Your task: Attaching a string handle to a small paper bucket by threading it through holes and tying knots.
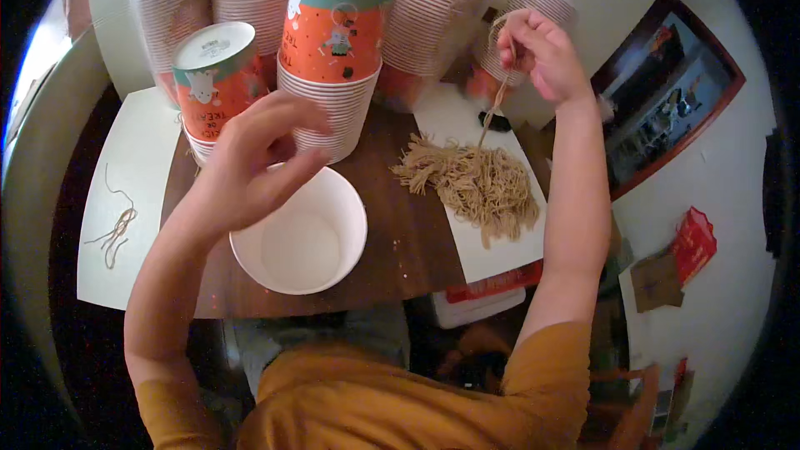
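Note:
My right hand (543, 57) is raised at the right, its fingertips pinching a strand of tan twine (498, 102). That strand hangs down to a tangled heap of cut twine (479, 183) lying on a white sheet (485, 260). Over the far left rim of a white paper bucket (354, 229), my left hand (254, 158) hovers with thumb and fingers apart and nothing visible between them. The bucket stands upright on the brown table, its mouth facing up and its inside white.
Behind the bucket rise upside-down stacks of orange and green printed paper buckets, one tall (337, 29) and one shorter (218, 87). More stacks in clear plastic (433, 12) line the back. At the left, loose strings (121, 225) lie on another white sheet (137, 146).

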Motion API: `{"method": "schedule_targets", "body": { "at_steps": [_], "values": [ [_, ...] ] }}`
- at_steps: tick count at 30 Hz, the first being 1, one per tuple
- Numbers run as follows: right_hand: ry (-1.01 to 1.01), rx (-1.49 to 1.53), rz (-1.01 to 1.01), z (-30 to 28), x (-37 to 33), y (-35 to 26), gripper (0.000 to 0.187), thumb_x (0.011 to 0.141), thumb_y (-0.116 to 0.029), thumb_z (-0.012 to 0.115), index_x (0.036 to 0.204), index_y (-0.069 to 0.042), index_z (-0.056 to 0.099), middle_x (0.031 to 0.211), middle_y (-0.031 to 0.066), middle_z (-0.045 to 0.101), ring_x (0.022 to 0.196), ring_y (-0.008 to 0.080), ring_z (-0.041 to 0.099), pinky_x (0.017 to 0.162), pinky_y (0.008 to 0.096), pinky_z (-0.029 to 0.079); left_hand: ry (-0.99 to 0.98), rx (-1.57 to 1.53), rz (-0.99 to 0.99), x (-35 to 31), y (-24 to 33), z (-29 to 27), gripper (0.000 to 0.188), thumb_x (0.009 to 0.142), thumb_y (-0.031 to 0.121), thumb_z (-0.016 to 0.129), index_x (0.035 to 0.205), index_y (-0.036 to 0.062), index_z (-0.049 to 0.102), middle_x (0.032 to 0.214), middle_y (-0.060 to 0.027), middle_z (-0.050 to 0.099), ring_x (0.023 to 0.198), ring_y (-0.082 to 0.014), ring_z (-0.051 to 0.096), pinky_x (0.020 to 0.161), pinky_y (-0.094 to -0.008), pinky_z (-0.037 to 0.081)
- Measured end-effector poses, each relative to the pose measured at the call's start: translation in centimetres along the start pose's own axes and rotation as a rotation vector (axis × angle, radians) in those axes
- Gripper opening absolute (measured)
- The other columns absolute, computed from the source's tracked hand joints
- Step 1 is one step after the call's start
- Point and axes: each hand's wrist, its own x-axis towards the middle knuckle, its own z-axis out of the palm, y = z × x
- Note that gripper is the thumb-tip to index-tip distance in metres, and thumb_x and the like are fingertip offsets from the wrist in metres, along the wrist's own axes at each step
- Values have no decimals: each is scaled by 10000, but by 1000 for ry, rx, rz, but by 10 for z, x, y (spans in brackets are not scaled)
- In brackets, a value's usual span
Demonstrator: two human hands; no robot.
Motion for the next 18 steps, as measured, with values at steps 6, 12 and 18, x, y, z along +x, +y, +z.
{"method": "schedule_targets", "body": {
  "at_steps": [6, 12, 18],
  "values": [
    [-288, -45, 144, 26, -24, -17, 153, 923, -215, 576, 877, -76, 530, 739, 19, 590, 554, 71, 539, 517, 210, 461, -139, -404, -231, 64, -8, 57, 457, 876, 103, 628, 1302, 33, 480, 979, -54, 615, 832, -104, 574, 702, -262, 491],
    [-366, 39, 186, 44, -40, -3, 154, 929, -193, 566, 894, -51, 520, 710, 30, 575, 506, 60, 490, 470, 193, 405, -294, -713, -97, 61, -12, 79, 301, 888, 155, 632, 1136, -8, 577, 918, -21, 631, 759, -69, 564, 657, -219, 473],
    [-376, 83, 230, 48, -47, 9, 159, 916, -203, 592, 896, -53, 543, 699, 16, 584, 509, 41, 486, 461, 170, 382, -252, -760, -289, 43, -13, 71, 169, 910, 166, 599, 956, 4, 620, 775, 18, 605, 687, -32, 526, 603, -193, 437]
  ]
}}
